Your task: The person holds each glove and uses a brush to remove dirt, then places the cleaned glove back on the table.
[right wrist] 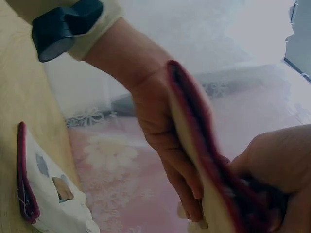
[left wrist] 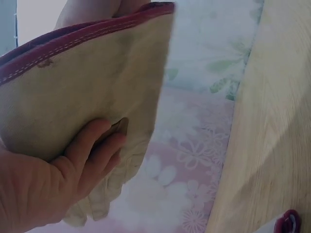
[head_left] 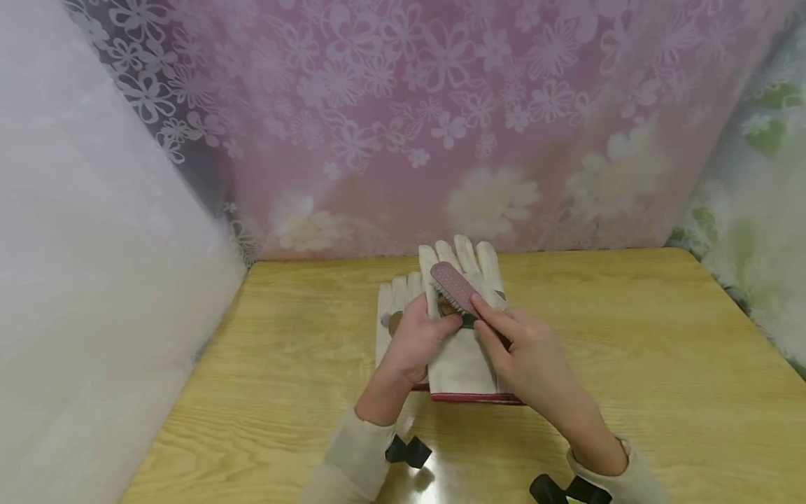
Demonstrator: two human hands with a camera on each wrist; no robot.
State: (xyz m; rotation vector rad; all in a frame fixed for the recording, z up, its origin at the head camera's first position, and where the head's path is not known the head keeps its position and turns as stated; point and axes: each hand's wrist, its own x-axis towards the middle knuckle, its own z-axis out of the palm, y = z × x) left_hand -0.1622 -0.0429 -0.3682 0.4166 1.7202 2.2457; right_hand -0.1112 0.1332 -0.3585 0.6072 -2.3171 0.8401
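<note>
A cream work glove (head_left: 461,365) with a red-edged cuff is raised above the table, its fingers pointing away from me. My left hand (head_left: 417,337) grips its left side, thumb on top; in the left wrist view, curled fingers (left wrist: 99,145) press the underside. A pink brush (head_left: 452,284) with pale bristles lies slantwise over the glove, bristles towards it; whether they touch is unclear. My right hand (head_left: 532,353) pinches the brush's handle. A dark patch shows on the glove beneath, partly hidden by brush and thumb.
A second cream glove (head_left: 384,302) lies on the wooden table (head_left: 283,392) to the left, partly covered; its red cuff and patches show in the right wrist view. A pink flowered sheet (head_left: 378,140) hangs behind the table, and a white sheet (head_left: 94,245) hangs at left.
</note>
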